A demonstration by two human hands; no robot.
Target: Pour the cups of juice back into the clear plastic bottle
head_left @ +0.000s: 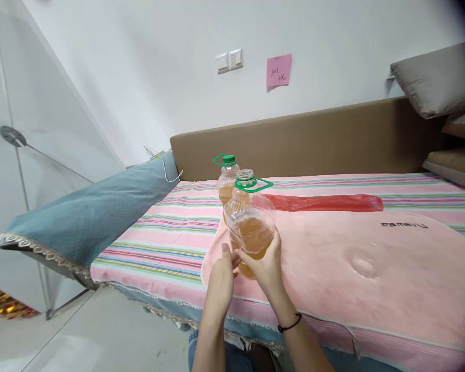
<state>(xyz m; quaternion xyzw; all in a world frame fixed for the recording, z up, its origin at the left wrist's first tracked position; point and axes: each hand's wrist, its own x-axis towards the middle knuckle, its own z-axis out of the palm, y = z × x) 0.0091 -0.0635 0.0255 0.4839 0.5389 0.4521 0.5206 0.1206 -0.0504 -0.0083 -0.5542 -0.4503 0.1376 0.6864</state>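
Note:
A large clear plastic bottle (pixel 251 232) partly filled with amber liquid is tilted slightly over the front of the bed. Its mouth is uncapped, and a green carrying ring circles the neck. My right hand (pixel 269 263) grips its lower right side, thumb across the near face. At the lower left, my left hand (pixel 222 274) is against the same bottle with thumb up and fingers curled; some of its fingertips are hidden. Just behind stands a second bottle (pixel 227 192) of similar liquid, with a green cap and handle, partly covered by the first.
A pink mat (pixel 325 258) lies on the striped bedsheet (pixel 158 232). A red plastic bag (pixel 333 203) stretches along the mat's back edge. The brown headboard (pixel 313 144) runs along the wall. Pillows (pixel 437 77) are stacked at right; a blue-covered surface (pixel 101 206) is at left.

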